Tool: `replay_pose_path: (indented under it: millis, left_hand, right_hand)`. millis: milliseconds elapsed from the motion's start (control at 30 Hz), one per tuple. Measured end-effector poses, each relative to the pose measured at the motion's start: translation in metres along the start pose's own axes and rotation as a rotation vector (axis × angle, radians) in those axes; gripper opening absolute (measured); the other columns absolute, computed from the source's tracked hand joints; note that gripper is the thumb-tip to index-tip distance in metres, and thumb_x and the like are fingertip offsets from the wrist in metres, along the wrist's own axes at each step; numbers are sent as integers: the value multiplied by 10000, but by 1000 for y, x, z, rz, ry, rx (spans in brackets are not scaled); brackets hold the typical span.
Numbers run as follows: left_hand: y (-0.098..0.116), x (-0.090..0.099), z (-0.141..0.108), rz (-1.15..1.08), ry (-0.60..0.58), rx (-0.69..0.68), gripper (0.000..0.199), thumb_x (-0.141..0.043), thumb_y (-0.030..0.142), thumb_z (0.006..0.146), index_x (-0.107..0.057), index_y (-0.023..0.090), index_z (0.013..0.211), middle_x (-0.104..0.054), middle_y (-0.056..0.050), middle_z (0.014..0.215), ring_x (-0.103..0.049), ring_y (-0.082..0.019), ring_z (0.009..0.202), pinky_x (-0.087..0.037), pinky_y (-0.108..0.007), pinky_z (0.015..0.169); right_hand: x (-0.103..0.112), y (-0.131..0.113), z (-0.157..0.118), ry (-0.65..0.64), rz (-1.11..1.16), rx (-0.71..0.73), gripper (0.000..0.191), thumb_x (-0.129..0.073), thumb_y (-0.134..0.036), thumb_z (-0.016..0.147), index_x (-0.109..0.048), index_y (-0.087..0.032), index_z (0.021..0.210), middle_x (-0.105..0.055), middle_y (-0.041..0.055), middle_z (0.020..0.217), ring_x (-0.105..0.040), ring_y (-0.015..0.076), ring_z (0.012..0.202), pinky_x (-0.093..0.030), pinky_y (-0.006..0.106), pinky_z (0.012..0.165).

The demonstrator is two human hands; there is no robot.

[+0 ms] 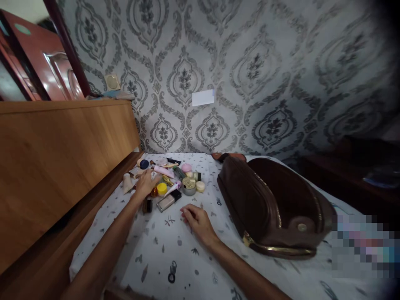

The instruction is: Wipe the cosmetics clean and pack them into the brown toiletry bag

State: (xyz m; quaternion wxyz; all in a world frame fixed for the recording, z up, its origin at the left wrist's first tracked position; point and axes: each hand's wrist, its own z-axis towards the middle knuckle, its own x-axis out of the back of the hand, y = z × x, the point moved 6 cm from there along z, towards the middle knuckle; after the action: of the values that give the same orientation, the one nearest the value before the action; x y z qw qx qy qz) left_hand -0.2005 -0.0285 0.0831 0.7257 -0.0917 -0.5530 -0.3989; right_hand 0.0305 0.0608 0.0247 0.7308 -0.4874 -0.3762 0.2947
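Pink tube (164, 171) near left grip (146, 183), right grip (200, 223) apart

You are in what looks like a home bedroom, given the printed bedsheet (187, 260), the cosmetics (189, 187) on it, the wooden board (68, 154) along its left side, the damask wallpaper (184, 77) behind it and the red panelled door (37, 48) beyond its far-left corner.

Wallpaper (184, 79): pale grey ground, darker grey damask medallions. Bedsheet (184, 258): white; scattered grey and black leaf and ring motifs. Bag (246, 200): dark brown, zips (290, 250) gold-toned. Also noted: pink tube (164, 171), white-and-purple tube (173, 188), yellow lid (161, 189), navy lid (144, 164), pink lid (186, 167). Wooden board (68, 146): orange-brown, faint grain. Door (34, 46): brownish red, oval sticker (22, 28) green.
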Motion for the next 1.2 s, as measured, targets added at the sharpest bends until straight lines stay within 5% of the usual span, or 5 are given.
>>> replay_pose_path:
  millis: [233, 467, 600, 900, 1200]
  left_hand:
    - [14, -5, 8, 151, -73, 37, 428, -612, 397, 825, -564, 135, 1160, -682, -179, 1070, -646, -338, 1004, -483, -385, 805]
    - [47, 40, -15, 189, 115, -35, 428, -525, 373, 887, -517, 181, 1269, -557, -170, 1259, -528, -356, 1179, -465, -440, 904]
    - [89, 48, -58, 78, 186, -350, 397, -583, 302, 854, -551, 208, 1239, -586, -124, 1185, -552, -310, 1120, -483, -422, 931]
    - [148, -4, -173, -48, -74, -764, 380, -520, 175, 875, -611, 268, 1233, -585, -111, 1329, -524, -345, 1253, -579, -451, 856]
    - [116, 22, -149, -601, -72, -447, 244, -466, 332, 943, -596, 235, 1125, -673, -67, 1132, -628, -245, 1068, -506, -390, 939]
  right_hand:
    - [1, 5, 1, 24, 44, -30, 218, -500, -324, 838, -617, -175, 730, -607, 13, 618, -571, 155, 574, -423, 256, 555]
    - [12, 16, 4, 109, 104, -60, 296, -461, -406, 871, -645, -175, 846, -638, 21, 678, -543, 131, 502, -408, 229, 438]
    - [31, 18, 11, 216, 110, -40, 435, -399, -529, 899, -638, -171, 959, -675, 69, 821, -630, 189, 701, -500, 279, 568]
    - [55, 3, 6, 179, 65, 23, 496, -374, -581, 922, -653, -179, 998, -700, 81, 924, -651, 229, 914, -500, 353, 853]
    - [54, -1, -18, 55, 30, 75, 557, -343, -593, 955, -687, -178, 1096, -705, 91, 1084, -630, 248, 1067, -461, 377, 966]
